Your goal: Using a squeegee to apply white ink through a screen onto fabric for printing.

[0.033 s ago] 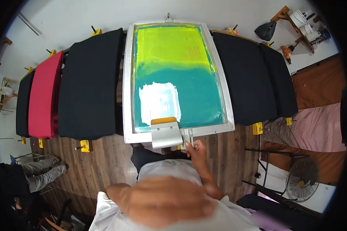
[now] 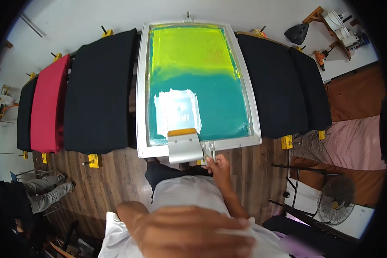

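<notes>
A screen printing frame [image 2: 141, 92] lies in front of me; its teal mesh [image 2: 221, 101] has lime-yellow ink [image 2: 180, 47] across the far part. White ink [image 2: 167, 109] covers a patch at the near left. Over the near edge rests a squeegee [image 2: 185, 149] with a silver holder and an orange-brown blade. Just right of it, my right hand [image 2: 220, 167] pinches a small metal bracket [image 2: 209, 148] on the frame's near edge. Raised close to the camera, my left hand [image 2: 193, 232] is blurred, its fingers stretched to the right with nothing visible in them.
Black cloth-covered boards [image 2: 99, 92] flank the frame, with a red one [image 2: 50, 103] farther left. Yellow clamps [image 2: 94, 161] stick out from their ends. A standing fan [image 2: 336, 200] is at the lower right. Another person's legs [image 2: 49, 193] show at the lower left.
My left hand has shifted slightly down and right, with its fingers more spread. My right hand stays at the bracket. The squeegee looks unmoved on the frame; the whole view has shifted slightly.
</notes>
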`<state>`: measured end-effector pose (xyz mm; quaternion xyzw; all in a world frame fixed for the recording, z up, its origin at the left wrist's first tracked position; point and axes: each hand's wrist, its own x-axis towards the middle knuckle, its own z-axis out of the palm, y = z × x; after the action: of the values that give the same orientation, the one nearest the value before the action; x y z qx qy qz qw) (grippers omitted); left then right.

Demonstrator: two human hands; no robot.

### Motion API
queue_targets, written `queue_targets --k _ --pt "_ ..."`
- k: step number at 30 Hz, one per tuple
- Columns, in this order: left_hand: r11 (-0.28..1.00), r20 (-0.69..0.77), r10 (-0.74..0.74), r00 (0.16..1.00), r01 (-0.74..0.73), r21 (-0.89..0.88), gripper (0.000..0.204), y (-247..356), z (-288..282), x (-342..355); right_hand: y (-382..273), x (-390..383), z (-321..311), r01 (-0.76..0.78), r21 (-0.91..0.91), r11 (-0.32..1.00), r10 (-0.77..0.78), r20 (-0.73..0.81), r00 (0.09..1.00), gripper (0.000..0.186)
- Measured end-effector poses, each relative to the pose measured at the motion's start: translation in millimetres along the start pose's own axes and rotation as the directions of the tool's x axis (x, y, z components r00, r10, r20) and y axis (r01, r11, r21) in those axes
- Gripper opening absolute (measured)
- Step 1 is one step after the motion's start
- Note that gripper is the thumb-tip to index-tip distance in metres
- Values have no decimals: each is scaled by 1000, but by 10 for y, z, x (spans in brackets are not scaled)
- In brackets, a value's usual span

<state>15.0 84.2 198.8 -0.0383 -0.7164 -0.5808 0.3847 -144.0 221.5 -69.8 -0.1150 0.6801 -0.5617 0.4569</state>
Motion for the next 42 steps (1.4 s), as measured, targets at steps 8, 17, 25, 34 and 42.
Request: queue_targets --k 8,17,25,34,42 --pt "921 15 58 998 -48 -387 25 41 103 473 -58 29 53 41 -15 999 -42 -16 999 27" --pt "972 93 229 969 -232 22 19 23 -13 192 75 15 -11 78 23 997 -78 2 997 28" --pt "230 122 -8 992 121 -966 30 -286 554 361 130 38 -32 97 29 995 -97 5 995 29" --pt "-224 1 -172 985 -38 -974 26 -32 795 429 62 19 -1 36 -32 999 -36 -1 999 27" --pt "-78 206 -10 978 205 -976 28 -179 596 442 19 4 13 54 -44 998 -53 19 998 27"
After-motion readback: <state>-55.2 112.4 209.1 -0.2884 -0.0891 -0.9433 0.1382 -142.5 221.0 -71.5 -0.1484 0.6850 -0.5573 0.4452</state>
